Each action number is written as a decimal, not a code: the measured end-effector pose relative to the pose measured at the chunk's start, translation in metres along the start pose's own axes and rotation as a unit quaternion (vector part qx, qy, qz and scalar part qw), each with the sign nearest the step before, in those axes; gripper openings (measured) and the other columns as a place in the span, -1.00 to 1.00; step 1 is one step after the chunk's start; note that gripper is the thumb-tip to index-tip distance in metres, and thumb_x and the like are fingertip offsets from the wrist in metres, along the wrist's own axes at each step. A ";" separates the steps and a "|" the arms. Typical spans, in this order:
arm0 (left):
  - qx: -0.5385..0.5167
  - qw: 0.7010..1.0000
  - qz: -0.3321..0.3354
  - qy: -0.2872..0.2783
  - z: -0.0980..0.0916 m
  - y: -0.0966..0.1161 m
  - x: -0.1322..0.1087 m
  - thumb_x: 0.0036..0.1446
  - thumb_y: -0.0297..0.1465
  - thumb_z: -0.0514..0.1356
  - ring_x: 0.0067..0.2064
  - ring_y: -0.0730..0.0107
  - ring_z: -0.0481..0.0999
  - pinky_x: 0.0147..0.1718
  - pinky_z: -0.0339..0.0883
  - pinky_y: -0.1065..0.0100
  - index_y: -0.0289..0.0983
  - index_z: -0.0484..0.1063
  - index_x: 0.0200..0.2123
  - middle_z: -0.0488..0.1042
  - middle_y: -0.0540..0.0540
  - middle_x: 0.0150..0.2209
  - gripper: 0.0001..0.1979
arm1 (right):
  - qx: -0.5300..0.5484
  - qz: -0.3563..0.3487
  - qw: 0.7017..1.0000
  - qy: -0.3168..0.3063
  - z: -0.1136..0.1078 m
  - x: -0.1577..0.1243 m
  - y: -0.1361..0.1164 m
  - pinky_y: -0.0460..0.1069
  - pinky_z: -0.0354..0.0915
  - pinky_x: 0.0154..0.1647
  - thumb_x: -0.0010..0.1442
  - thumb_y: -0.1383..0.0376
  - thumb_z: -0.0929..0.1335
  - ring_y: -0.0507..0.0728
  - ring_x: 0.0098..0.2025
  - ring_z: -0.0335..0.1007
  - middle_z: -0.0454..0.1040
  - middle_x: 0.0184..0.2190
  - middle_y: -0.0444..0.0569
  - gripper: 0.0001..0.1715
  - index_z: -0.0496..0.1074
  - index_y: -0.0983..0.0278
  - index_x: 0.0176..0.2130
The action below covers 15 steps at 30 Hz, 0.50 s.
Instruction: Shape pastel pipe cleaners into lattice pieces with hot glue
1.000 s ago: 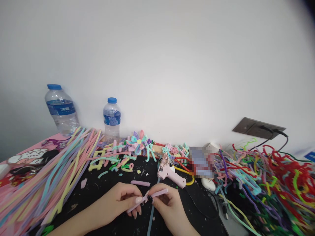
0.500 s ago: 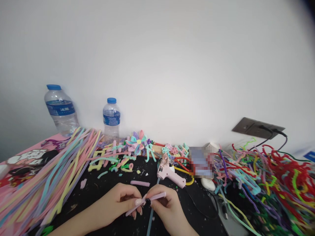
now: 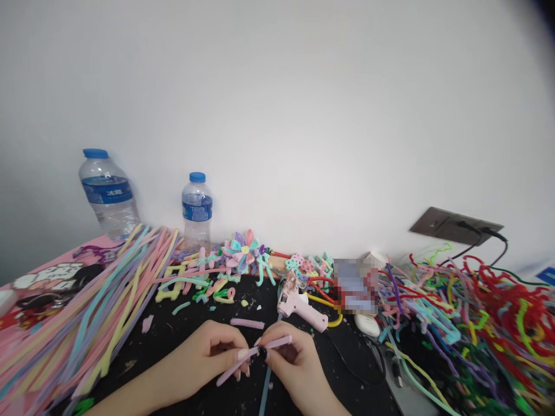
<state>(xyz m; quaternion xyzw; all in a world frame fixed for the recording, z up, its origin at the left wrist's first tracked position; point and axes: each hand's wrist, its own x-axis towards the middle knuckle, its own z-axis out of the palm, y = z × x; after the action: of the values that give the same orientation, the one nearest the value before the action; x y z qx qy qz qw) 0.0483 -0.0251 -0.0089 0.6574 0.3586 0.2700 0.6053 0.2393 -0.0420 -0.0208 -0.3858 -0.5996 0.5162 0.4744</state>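
Both my hands meet low in the middle over a black mat (image 3: pixel 182 332). My left hand (image 3: pixel 208 355) and my right hand (image 3: pixel 290 361) are closed in pinches on one short pink pipe-cleaner piece (image 3: pixel 254 351), which slants from lower left to upper right. A pale blue pipe cleaner (image 3: pixel 265 390) runs down between my wrists. Another short pink piece (image 3: pixel 247 323) lies on the mat just beyond my fingers. A pink glue gun (image 3: pixel 301 307) rests to the right of it.
Long pastel pipe cleaners (image 3: pixel 99 294) fan across the left. A tangled heap of coloured pipe cleaners (image 3: pixel 468 312) fills the right. Two water bottles (image 3: pixel 108 193) (image 3: pixel 197 211) stand at the wall, with a finished pastel flower (image 3: pixel 241 249) beside them. A wall socket (image 3: pixel 455 225) with cables is at right.
The pink piece has slid down and to the left through my fingers, so its right end sticks out less. My hands have stayed in place.
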 end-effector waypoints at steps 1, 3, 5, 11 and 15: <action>0.001 1.000 0.000 0.002 0.000 0.000 0.000 0.14 -0.21 0.11 -0.49 0.44 0.40 -0.51 0.22 0.50 -0.33 0.51 -0.46 0.48 -0.04 -0.51 -0.67 | -0.006 0.007 1.000 0.004 -0.001 0.000 0.000 -0.08 0.22 -0.42 0.04 0.32 0.40 0.05 -0.41 0.32 0.38 -0.45 -0.09 -0.95 0.46 0.28 -0.39; -0.006 1.000 0.003 0.012 -0.002 -0.002 0.001 0.14 -0.21 0.12 -0.44 0.40 0.43 -0.48 0.24 0.49 -0.33 0.51 -0.45 0.49 -0.05 -0.49 -0.67 | -0.037 0.012 0.999 0.023 -0.003 0.000 -0.001 -0.08 0.20 -0.44 0.07 0.30 0.37 0.04 -0.45 0.27 0.36 -0.46 -0.11 -0.89 0.44 0.28 -0.33; -0.020 0.999 0.003 0.034 -0.005 -0.004 0.003 0.13 -0.20 0.12 -0.43 0.39 0.45 -0.46 0.26 0.48 -0.33 0.50 -0.45 0.49 -0.05 -0.48 -0.68 | -0.097 -0.004 0.993 0.060 -0.008 0.001 0.000 -0.08 0.20 -0.45 0.13 0.29 0.31 0.04 -0.46 0.25 0.37 -0.44 -0.09 -0.84 0.41 0.27 -0.24; -0.091 0.988 -0.012 0.125 -0.013 -0.005 0.007 0.15 -0.19 0.10 -0.45 0.41 0.43 -0.43 0.29 0.45 -0.30 0.46 -0.42 0.45 -0.01 -0.47 -0.69 | -0.434 -0.110 0.879 0.166 -0.029 0.010 0.003 0.10 0.20 -0.14 0.04 0.45 0.23 0.22 -0.10 0.26 0.37 -0.13 0.06 -0.58 0.30 0.23 -0.06; -0.130 0.978 -0.024 0.159 -0.014 -0.002 0.005 0.12 -0.18 0.13 -0.46 0.43 0.41 -0.44 0.29 0.44 -0.28 0.44 -0.42 0.45 -0.01 -0.41 -0.72 | -0.595 -0.031 0.782 0.183 -0.039 0.014 0.006 0.20 0.14 -0.11 -0.06 0.47 0.23 0.34 0.02 0.17 0.27 0.00 0.14 -0.43 0.26 0.27 0.00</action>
<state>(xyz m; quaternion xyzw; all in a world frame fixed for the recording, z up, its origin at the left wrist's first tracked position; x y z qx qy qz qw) 0.0396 -0.0126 -0.0093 0.5129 0.4280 0.4007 0.6271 0.2735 -0.0176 -0.0240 -0.6603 -0.7009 -0.0387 0.2671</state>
